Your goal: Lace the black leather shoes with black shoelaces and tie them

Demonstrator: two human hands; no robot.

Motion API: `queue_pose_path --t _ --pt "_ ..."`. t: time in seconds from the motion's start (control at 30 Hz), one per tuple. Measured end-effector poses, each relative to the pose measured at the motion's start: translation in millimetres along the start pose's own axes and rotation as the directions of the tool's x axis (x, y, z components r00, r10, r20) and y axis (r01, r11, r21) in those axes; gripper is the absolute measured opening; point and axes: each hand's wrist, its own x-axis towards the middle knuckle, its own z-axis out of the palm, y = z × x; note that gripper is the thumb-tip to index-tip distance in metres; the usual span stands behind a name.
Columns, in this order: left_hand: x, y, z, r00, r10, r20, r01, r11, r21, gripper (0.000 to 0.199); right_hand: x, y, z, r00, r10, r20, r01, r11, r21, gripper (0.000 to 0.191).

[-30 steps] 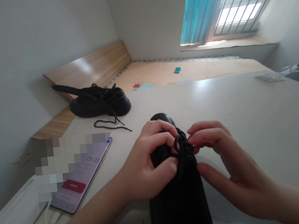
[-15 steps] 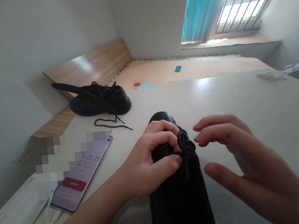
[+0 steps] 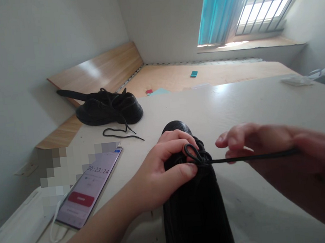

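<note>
A black shoe (image 3: 194, 218) lies in front of me with its toe pointing away. My left hand (image 3: 167, 167) rests across its upper, thumb and fingers pinched on the black shoelace at the left of the knot. One loop of the shoelace (image 3: 191, 152) stands up beside those fingers. Out to the right, my right hand (image 3: 283, 163), blurred by motion, grips the other side of the lace, stretched straight and taut from the knot. Its exact fingertip hold is smeared. The second black shoe (image 3: 109, 109) sits at the back left, its lace trailing loose.
A phone (image 3: 91, 191) showing a timer lies at the left, with a white cable (image 3: 54, 229) at its lower end. Beside it is a white box-like object (image 3: 14, 233). A clear plastic item (image 3: 296, 80) lies at the far right of the white table (image 3: 254, 108).
My right hand has gone from open beside the knot to gripping the lace and pulling it right. The loop on that side is drawn out straight. My left hand has barely moved.
</note>
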Motion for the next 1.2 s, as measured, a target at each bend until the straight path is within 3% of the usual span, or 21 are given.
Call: queue_pose_path --t 0.1,0.13,0.23,0.33,0.37,0.47,0.57,0.63,0.73,0.8,0.9,1.0,1.1,1.17,1.2 --pt "0 -1 -0.7 1.000 -0.005 0.011 0.005 1.000 0.010 0.009 9 3 -11 0.985 0.124 0.121 -0.150 0.962 0.228 0.044" --pt "0 -1 -0.8 1.000 -0.001 0.019 0.001 1.000 0.013 0.009 10 3 -10 0.987 0.139 0.086 -0.155 0.963 0.221 0.043" --pt "1 1 -0.4 0.999 0.009 0.040 -0.010 1.000 0.019 0.009 7 0 8 0.994 0.113 0.000 -0.113 0.992 -0.059 0.039" --pt "0 3 1.2 1.000 -0.001 0.030 0.000 1.000 0.021 0.017 -5 -2 25 0.999 -0.022 0.026 0.029 0.948 -0.318 0.010" --pt "-1 3 1.7 1.000 0.003 0.017 -0.004 1.000 0.014 0.019 -8 -2 27 0.998 -0.057 0.041 0.068 0.925 -0.374 0.009" --pt "-2 3 2.1 0.998 0.047 -0.048 -0.050 0.997 -0.064 0.021 -11 0 26 0.991 -0.127 0.053 0.136 0.855 -0.501 0.026" --pt "-2 3 -0.9 0.980 0.042 -0.195 -0.097 0.956 -0.278 0.025 -6 4 22 0.971 -0.229 0.070 0.225 0.772 -0.595 0.023" --pt "0 5 -4.5 0.958 -0.014 -0.286 -0.113 0.900 -0.421 0.038 -4 5 22 0.949 -0.280 0.147 0.304 0.681 -0.666 0.025" --pt "1 8 -10.1 0.958 -0.070 -0.278 -0.079 0.868 -0.491 0.061 -3 6 27 0.927 -0.259 0.271 0.374 0.586 -0.719 0.036" --pt "0 10 -12.2 0.974 -0.064 -0.215 -0.048 0.879 -0.475 0.072 -4 5 31 0.925 -0.224 0.306 0.377 0.610 -0.696 0.036" --pt "-2 10 -12.4 0.988 0.021 -0.156 -0.073 0.940 -0.334 0.068 -5 -1 33 0.912 -0.211 0.351 0.395 0.678 -0.620 0.021" --pt "-4 9 -10.8 0.979 0.161 -0.121 -0.150 0.984 0.094 0.030 -6 -8 25 0.887 -0.217 0.408 0.424 0.735 -0.529 0.023" --pt "-4 9 -9.0 0.965 0.250 -0.084 -0.175 0.845 0.506 0.015 -6 -10 12 0.867 -0.247 0.433 0.423 0.824 -0.376 0.014" --pt "-4 8 -8.1 0.962 0.269 -0.048 -0.180 0.756 0.629 0.020 -6 -7 7 0.869 -0.258 0.422 0.387 0.885 -0.257 0.032" --pt "-4 8 -7.8 0.964 0.263 -0.037 -0.177 0.739 0.650 0.023 -5 -6 6 0.895 -0.229 0.382 0.331 0.915 -0.228 0.043"
